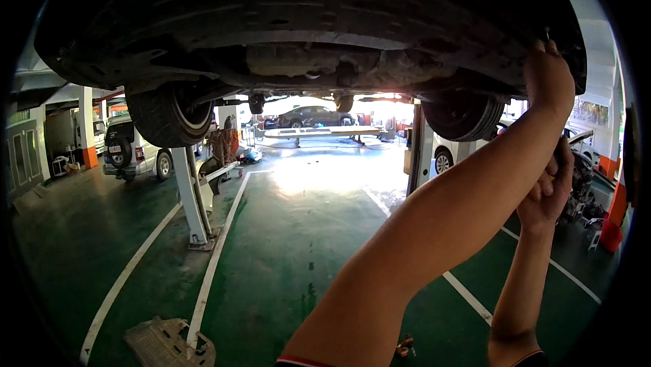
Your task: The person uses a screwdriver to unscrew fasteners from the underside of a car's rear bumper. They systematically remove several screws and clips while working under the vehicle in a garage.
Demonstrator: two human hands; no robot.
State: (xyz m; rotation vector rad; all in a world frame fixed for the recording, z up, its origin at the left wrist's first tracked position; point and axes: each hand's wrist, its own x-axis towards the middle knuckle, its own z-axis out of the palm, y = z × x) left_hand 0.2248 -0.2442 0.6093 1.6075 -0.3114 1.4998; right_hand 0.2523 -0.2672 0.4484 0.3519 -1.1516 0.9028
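Overhead is the dark underside of a raised car (pixel 291 42). My left hand (pixel 548 75) reaches up across the view to its right front edge. The fingertips are pinched together at a small, thin, shiny piece (pixel 548 32) against the dark panel; its exact kind is too small to tell. Lower down, beside my left forearm, is my right hand (pixel 546 194), palm side showing and fingers curled. It is closed around something dark, mostly hidden by the fingers and the left arm.
The car's front wheels (pixel 169 115) hang at both sides. Lift posts (pixel 190 197) stand left and right. On the green floor lie a grey-brown panel (pixel 169 343) and a small orange-brown item (pixel 405 347). Other vehicles (pixel 135 147) stand around; a red bucket (pixel 611 235) is at right.
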